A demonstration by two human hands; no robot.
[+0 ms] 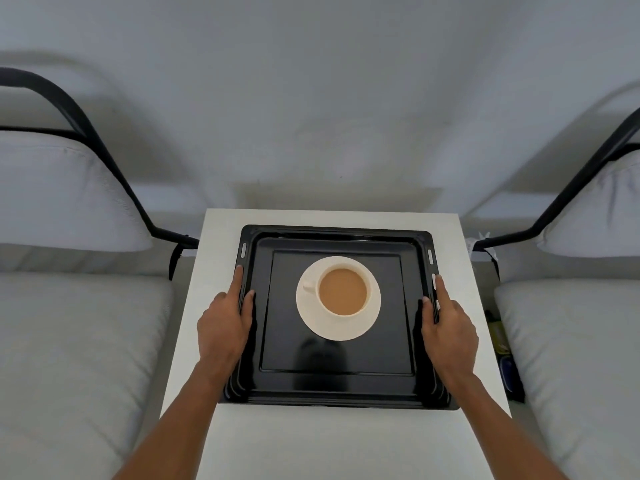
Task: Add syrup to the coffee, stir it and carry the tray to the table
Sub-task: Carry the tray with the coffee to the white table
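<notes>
Both hands point(225, 327) point(450, 334) grip glossy black tray point(336, 386) bearing milky coffee point(343, 292).

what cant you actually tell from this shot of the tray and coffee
- Head view: whether the tray rests fully on the white table or is slightly lifted; its underside is hidden.
- Left hand and right hand: fingers under the rim are hidden.
- Dark objects beside the table: too small, partly hidden.

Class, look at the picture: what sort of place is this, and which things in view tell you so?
Probably a living room or lounge. A small white table stands between two grey cushioned seats with black metal frames, and a tray with a cup of coffee sits on it.
</notes>
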